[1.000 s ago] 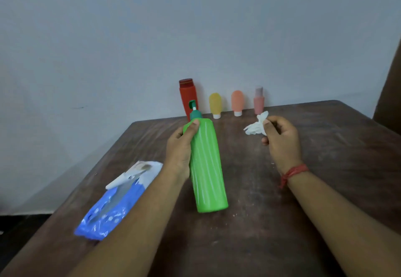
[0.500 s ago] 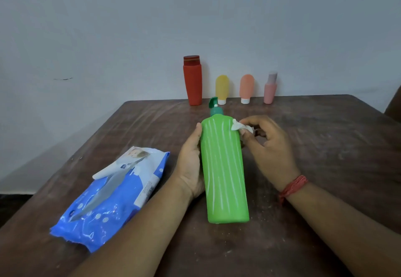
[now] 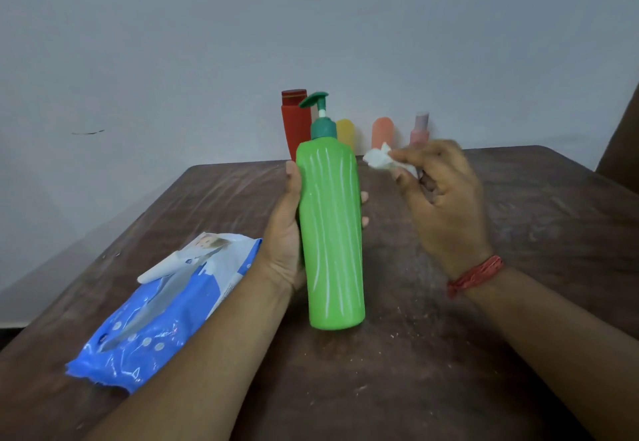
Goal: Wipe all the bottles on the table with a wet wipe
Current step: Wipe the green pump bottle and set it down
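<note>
Lifted higher than half a second ago: green bottle (image 3: pixel 331 233) now raised nearly upright, pump head well above the far edge of the surface (image 3: pixel 518 233), where before it sat lower with its cap below the back row. Pulled away from the bottle too: wet wipe (image 3: pixel 380 160), earlier pressed against the bottle's shoulder, now just beside it with a small gap. Unmoved since then: blue wipes pack (image 3: pixel 166 309) and the back row.

Gripped round the middle by the left hand (image 3: pixel 285 236), thumb up along the bottle's left side, fingers (image 3: pixel 363 197) curled behind and showing at its right edge. Pinched in the right hand (image 3: pixel 446 198), the wipe crumpled between thumb and curled fingers; red thread round that wrist.

Against the wall at the far edge: red bottle (image 3: pixel 294 122), yellow bottle (image 3: pixel 345 131), orange bottle (image 3: pixel 382 131) and pink bottle (image 3: pixel 419 129), all standing. Partly hidden by the green bottle's neck and pump: the red and yellow ones. Covered at the base by the right hand: the pink one. Left of the left forearm, lying flat with its flap lifted: the wipes pack. Scattered over the dark, scuffed surface: pale crumbs.

Long axis of the green bottle close to vertical, base toward the camera and low, pump end up and away, spout pointing left.
</note>
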`<state>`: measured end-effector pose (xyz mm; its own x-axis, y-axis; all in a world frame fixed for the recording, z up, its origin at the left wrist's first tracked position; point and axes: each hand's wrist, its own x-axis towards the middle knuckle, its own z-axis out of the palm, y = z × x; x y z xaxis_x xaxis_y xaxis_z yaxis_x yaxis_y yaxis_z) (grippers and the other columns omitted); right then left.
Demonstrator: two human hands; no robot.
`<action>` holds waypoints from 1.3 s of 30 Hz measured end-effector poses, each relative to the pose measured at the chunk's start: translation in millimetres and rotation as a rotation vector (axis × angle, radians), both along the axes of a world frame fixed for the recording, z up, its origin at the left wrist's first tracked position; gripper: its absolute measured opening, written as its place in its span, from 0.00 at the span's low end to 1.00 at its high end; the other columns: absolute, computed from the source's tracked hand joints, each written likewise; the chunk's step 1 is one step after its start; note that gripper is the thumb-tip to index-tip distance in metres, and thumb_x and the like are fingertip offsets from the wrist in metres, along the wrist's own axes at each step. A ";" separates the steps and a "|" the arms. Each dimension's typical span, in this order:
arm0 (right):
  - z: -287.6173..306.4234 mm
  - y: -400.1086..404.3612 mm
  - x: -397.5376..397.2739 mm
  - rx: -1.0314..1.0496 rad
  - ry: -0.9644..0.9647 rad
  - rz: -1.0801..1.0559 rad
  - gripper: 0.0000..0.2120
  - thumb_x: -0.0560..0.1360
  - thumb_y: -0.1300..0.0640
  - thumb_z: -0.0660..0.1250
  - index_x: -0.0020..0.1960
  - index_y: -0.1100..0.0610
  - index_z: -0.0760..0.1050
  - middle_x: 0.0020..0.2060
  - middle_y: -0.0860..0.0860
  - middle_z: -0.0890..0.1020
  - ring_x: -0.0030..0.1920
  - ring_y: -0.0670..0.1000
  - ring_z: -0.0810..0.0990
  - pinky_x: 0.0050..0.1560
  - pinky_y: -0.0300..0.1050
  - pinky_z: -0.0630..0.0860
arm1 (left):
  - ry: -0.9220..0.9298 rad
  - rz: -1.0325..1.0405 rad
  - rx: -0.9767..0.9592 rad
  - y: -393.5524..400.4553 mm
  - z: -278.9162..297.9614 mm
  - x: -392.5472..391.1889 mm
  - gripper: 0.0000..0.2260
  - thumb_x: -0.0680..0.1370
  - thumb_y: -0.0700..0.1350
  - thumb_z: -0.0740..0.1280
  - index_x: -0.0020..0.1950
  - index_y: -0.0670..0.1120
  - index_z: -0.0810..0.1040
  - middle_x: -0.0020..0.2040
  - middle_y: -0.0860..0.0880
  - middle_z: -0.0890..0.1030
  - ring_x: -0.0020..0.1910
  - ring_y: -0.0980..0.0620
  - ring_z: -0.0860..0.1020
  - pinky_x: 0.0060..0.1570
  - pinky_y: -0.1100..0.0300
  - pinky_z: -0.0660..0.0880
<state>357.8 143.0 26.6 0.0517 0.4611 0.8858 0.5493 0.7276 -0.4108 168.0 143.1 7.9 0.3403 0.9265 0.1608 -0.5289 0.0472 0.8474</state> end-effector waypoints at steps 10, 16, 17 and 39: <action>16.0 -16.7 -1.6 0.127 -0.206 -0.157 0.18 0.80 0.68 0.57 0.69 0.64 0.74 0.62 0.61 0.71 0.64 0.53 0.70 0.66 0.50 0.73 | 0.048 -0.234 0.024 -17.2 -2.5 21.2 0.34 0.71 0.66 0.70 0.67 0.43 0.79 0.58 0.38 0.82 0.51 0.42 0.82 0.49 0.49 0.81; 14.0 -8.9 10.0 0.309 -0.381 -0.182 0.15 0.82 0.66 0.62 0.68 0.65 0.74 0.61 0.57 0.75 0.62 0.58 0.74 0.63 0.58 0.74 | 0.061 -0.248 0.038 -15.0 -4.3 23.0 0.40 0.69 0.67 0.73 0.70 0.41 0.75 0.59 0.37 0.80 0.50 0.43 0.81 0.49 0.48 0.80; 14.1 -4.1 15.1 0.302 -0.389 -0.210 0.16 0.81 0.68 0.62 0.68 0.65 0.74 0.60 0.59 0.76 0.62 0.59 0.74 0.62 0.59 0.74 | 0.070 -0.246 0.041 -14.7 -3.7 23.3 0.41 0.68 0.67 0.74 0.71 0.41 0.74 0.60 0.37 0.80 0.51 0.43 0.81 0.49 0.48 0.80; 21.6 -11.0 16.4 0.200 -0.249 -0.107 0.12 0.81 0.63 0.60 0.57 0.64 0.81 0.51 0.59 0.78 0.51 0.55 0.77 0.56 0.44 0.75 | 0.114 -0.196 0.075 -18.5 -1.1 25.1 0.43 0.66 0.65 0.77 0.72 0.41 0.72 0.60 0.36 0.80 0.50 0.43 0.82 0.48 0.48 0.81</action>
